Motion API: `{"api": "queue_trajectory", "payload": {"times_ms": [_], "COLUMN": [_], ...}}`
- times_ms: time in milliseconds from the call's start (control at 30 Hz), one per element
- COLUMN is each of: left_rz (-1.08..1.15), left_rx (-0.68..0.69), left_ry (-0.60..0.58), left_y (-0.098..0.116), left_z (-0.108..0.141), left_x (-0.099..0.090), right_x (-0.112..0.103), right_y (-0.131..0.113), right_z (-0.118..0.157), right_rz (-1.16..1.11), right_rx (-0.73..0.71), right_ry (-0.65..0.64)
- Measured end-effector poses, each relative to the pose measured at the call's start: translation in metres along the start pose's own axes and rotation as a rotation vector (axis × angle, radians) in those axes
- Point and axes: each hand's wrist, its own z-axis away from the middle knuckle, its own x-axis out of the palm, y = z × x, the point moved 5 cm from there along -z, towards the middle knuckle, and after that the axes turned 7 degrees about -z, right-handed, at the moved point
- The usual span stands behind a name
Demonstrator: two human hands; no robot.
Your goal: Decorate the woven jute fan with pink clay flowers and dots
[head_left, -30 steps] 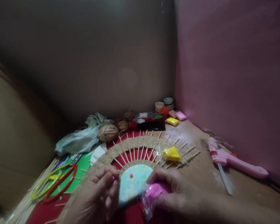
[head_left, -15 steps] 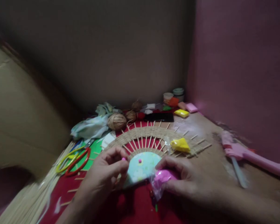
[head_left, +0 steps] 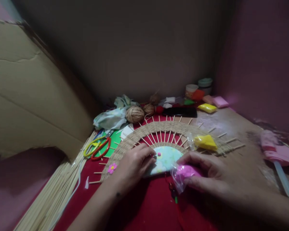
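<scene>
A woven half-round fan (head_left: 154, 128) with thin sticks lies on red cloth, a pink flower (head_left: 112, 168) on its left end. At its centre is a pale blue floral half-disc (head_left: 170, 158) bearing a small pink piece (head_left: 159, 154). My left hand (head_left: 137, 162) is over the half-disc's left side, fingers drawn together; what they hold, if anything, is hidden. My right hand (head_left: 202, 171) grips a clear bag of pink clay (head_left: 186, 173) at the half-disc's right edge. A yellow clay packet (head_left: 205, 142) rests on the fan's right part.
Red and yellow-handled scissors (head_left: 101, 149) and a bundle of sticks (head_left: 55, 183) lie left. Twine balls (head_left: 135, 114), a black phone (head_left: 180, 112), clay packets (head_left: 207, 108) and cups (head_left: 191, 91) stand behind. A pink glue gun (head_left: 272, 147) is at right; cardboard (head_left: 33, 86) rises at left.
The view has shifted, so most things appear farther right and the pink flower now shows. My left hand has turned palm down over the half-disc, and its pink bit is out of sight.
</scene>
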Motion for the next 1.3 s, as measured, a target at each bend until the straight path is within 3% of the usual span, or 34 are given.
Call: {"api": "queue_trajectory", "payload": {"times_ms": [200, 1033, 1100, 1233, 1300], "left_rz": [-0.006, -0.008, 0.012, 0.124, 0.235], "left_rx": [0.011, 0.021, 0.029, 0.069, 0.13], "left_ry": [-0.022, -0.1, -0.069, 0.122, 0.126], "left_y": [-0.001, 0.001, 0.002, 0.012, 0.023], "left_z": [0.003, 0.002, 0.003, 0.007, 0.01], "left_x": [0.008, -0.002, -0.005, -0.018, -0.02], "right_x": [-0.001, 0.0, 0.0, 0.0, 0.001], "right_y": [0.003, 0.003, 0.002, 0.001, 0.001], "right_z": [-0.001, 0.0, 0.0, 0.0, 0.0], "right_rz": [0.003, -0.017, -0.021, -0.038, -0.075], "right_rx": [-0.044, -0.01, -0.012, -0.013, -0.009], "right_ry": [-0.009, -0.031, -0.031, -0.013, -0.015]}}
